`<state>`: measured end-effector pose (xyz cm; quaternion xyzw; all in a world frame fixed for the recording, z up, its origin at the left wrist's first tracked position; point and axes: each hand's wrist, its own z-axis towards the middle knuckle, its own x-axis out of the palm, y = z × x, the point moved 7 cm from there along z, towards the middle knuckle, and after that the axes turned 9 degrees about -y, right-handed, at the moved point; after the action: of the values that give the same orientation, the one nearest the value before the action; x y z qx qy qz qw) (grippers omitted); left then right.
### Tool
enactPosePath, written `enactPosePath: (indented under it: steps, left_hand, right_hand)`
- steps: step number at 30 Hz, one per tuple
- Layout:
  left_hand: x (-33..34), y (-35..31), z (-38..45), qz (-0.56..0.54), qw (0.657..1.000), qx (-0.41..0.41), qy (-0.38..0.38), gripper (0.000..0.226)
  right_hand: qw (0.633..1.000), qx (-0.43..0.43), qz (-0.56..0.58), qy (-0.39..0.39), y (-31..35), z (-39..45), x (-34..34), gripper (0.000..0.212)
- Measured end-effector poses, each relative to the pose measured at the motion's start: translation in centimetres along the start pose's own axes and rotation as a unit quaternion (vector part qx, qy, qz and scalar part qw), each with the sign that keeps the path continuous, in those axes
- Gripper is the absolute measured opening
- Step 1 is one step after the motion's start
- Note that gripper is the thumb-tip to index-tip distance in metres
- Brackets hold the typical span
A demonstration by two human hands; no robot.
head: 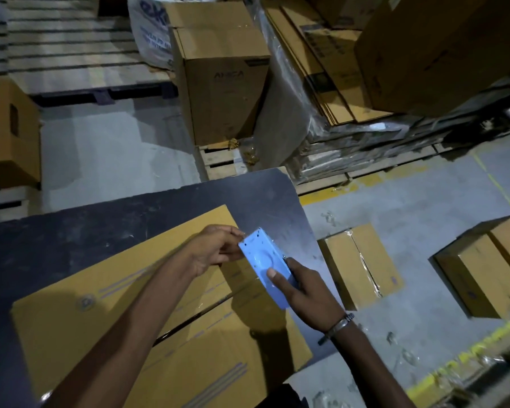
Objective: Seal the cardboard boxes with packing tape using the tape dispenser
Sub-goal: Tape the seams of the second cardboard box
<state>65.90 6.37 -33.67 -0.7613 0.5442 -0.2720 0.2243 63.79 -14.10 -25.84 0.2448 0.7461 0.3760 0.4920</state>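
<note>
Over the box (pixel 147 313), both hands, left (pixel 215 250) and right (pixel 302 293), grip the blue tape dispenser (pixel 265 265).

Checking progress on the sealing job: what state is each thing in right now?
Tape dispenser: held above the box.
Right hand: grips the dispenser.
Left hand: pinches at its front end.
Box on table: flaps closed.
Two boxes on floor: taped shut.
</note>
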Motion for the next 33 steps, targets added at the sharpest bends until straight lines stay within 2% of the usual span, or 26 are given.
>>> enactPosePath:
  steps: [3, 7, 9, 12, 16, 19, 23, 25, 27, 29, 30, 31, 32, 33]
  left_hand:
    - [-2.0, -2.6, 0.3, -0.032, 0.998, 0.000, -0.059, 0.010]
    - [-6.5, -5.8, 1.5, -0.023, 0.987, 0.051, -0.150, 0.005]
    - [-7.5, -7.0, 1.9, 0.010, 0.984, 0.086, -0.159, 0.006]
    - [-7.8, -8.5, 2.5, 0.066, 0.969, 0.147, -0.189, 0.010]
    - [-7.8, -8.5, 4.6, 0.074, 0.958, 0.178, -0.211, 0.011]
    - [-8.0, -7.4, 6.5, 0.100, 0.954, 0.178, -0.218, 0.011]
    - [-8.3, -5.4, 8.2, 0.177, 0.951, 0.149, -0.205, 0.018]
    - [-8.4, -5.0, 8.9, 0.199, 0.954, 0.119, -0.192, 0.021]
    - [-8.6, -4.9, 9.5, 0.228, 0.952, 0.078, -0.188, 0.036]
    - [-9.3, -4.4, 9.6, 0.296, 0.932, 0.025, -0.206, 0.074]
    - [-10.0, -4.0, 9.5, 0.347, 0.909, 0.004, -0.231, 0.091]
    - [-10.5, -3.9, 9.1, 0.395, 0.881, -0.001, -0.260, 0.098]
    - [-10.7, -4.1, 8.5, 0.425, 0.857, 0.017, -0.291, 0.092]
    - [-10.6, -4.6, 8.0, 0.426, 0.846, 0.069, -0.312, 0.079]
  right_hand:
    - [0.990, 0.086, 0.113, -0.008, 1.4, 1.1, 1.6, 0.026]
    - [0.974, 0.147, 0.171, -0.021, 2.0, 1.9, 3.1, 0.034]
    - [0.972, 0.163, 0.168, -0.025, 2.0, 2.5, 3.4, 0.029]
    - [0.969, 0.189, 0.154, -0.031, 2.1, 3.9, 3.6, 0.038]
    - [0.965, 0.233, 0.108, -0.045, 1.3, 6.8, 4.0, 0.034]
    - [0.958, 0.265, 0.100, -0.046, 0.8, 8.5, 4.6, 0.044]
    - [0.957, 0.276, 0.082, -0.026, 1.3, 10.0, 4.8, 0.028]
    - [0.959, 0.276, 0.066, -0.015, 1.5, 10.6, 5.0, 0.026]
    - [0.960, 0.272, 0.057, -0.013, 1.6, 11.1, 5.2, 0.029]
    - [0.960, 0.275, 0.054, -0.012, 1.6, 11.2, 5.5, 0.026]
    - [0.960, 0.274, 0.056, -0.015, 1.6, 11.2, 5.5, 0.022]
    - [0.960, 0.273, 0.055, -0.016, 1.7, 11.2, 5.5, 0.021]
    - [0.961, 0.272, 0.049, -0.016, 1.7, 11.2, 5.5, 0.021]
    - [0.962, 0.268, 0.044, -0.017, 1.7, 11.2, 5.4, 0.022]
